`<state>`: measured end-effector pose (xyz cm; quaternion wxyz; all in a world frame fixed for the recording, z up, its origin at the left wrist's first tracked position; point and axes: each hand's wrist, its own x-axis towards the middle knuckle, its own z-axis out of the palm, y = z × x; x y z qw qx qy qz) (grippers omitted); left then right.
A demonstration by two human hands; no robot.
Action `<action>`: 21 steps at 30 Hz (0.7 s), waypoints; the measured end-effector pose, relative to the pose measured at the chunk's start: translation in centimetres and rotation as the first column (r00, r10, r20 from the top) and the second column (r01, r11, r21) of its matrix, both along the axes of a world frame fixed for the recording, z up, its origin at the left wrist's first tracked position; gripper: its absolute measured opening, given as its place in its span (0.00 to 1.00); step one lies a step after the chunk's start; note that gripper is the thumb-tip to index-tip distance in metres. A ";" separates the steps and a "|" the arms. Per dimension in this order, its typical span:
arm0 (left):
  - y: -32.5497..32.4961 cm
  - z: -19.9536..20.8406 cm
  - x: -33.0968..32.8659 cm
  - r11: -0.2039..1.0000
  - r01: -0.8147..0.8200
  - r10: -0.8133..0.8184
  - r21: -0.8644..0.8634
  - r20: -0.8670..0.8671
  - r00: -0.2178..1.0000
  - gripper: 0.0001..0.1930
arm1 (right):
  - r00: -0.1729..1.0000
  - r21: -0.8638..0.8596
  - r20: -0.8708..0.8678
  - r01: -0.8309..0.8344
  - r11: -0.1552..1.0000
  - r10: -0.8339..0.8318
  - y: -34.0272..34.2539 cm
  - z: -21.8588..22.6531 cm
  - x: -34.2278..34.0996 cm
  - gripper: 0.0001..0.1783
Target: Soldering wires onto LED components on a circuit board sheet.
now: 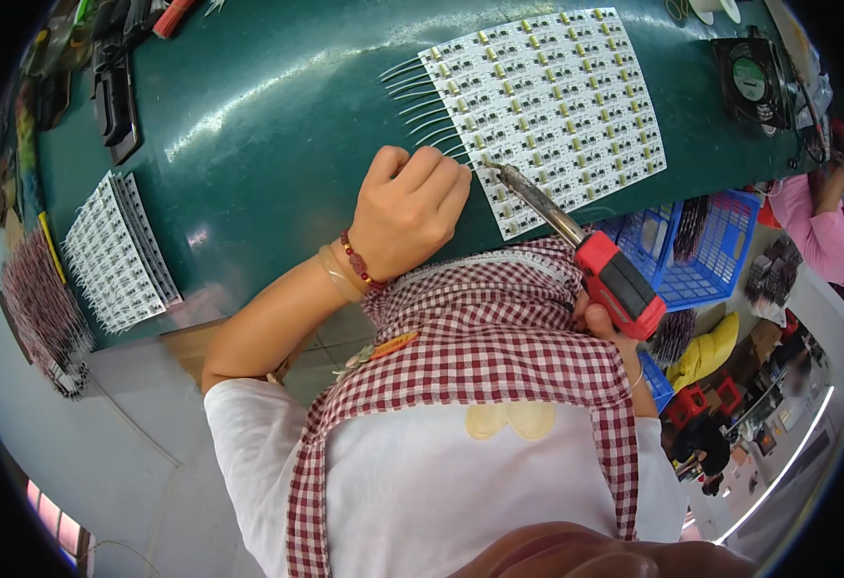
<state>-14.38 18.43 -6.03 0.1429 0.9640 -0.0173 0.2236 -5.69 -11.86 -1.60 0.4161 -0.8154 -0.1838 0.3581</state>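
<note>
A white panel of small circuit boards (561, 106) lies on the green tabletop, with rows of small components on it. Several thin white wires (427, 114) stick out from its left edge. My left hand (412, 207) is closed beside that edge, fingertips pinching a white wire at the panel; most of the wire is hidden by the fingers. In my right hand (603, 323), partly behind the handle, is a red and black soldering iron (576, 236). Its tip is on or just above the panel's left edge, next to my left fingertips.
At the left stand stacked circuit board panels (118, 255) and a bundle of reddish wires (41, 308). A black-handled tool (114, 101) lies at the far left. A small black fan (751, 82) sits far right. Blue baskets (706, 250) stand below the table edge, near a person in pink (812, 222).
</note>
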 end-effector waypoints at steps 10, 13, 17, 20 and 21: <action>-0.2 -0.3 0.2 1.000 -0.001 0.000 0.021 0.049 0.999 0.09 | 0.995 0.019 -0.099 0.021 1.000 -0.019 0.7 0.4 0.2 0.13; -0.3 -0.4 0.2 1.000 -0.001 -0.001 0.031 0.069 0.998 0.08 | 1.000 0.077 -0.003 0.029 0.997 -0.029 0.8 -0.2 -0.4 0.13; -0.4 0.0 -0.2 1.000 -0.004 0.004 0.009 0.000 1.000 0.10 | 0.986 0.112 -0.139 0.109 0.988 -0.093 0.4 0.9 -0.2 0.16; -0.3 0.0 -0.1 1.000 -0.003 0.002 0.015 0.012 1.000 0.09 | 0.986 0.197 -0.128 0.127 0.972 -0.103 1.4 1.2 -0.2 0.17; -0.2 0.0 -0.1 1.000 -0.008 0.008 0.019 0.003 1.000 0.09 | 0.987 0.199 -0.129 0.125 0.972 -0.100 1.6 1.2 -0.1 0.17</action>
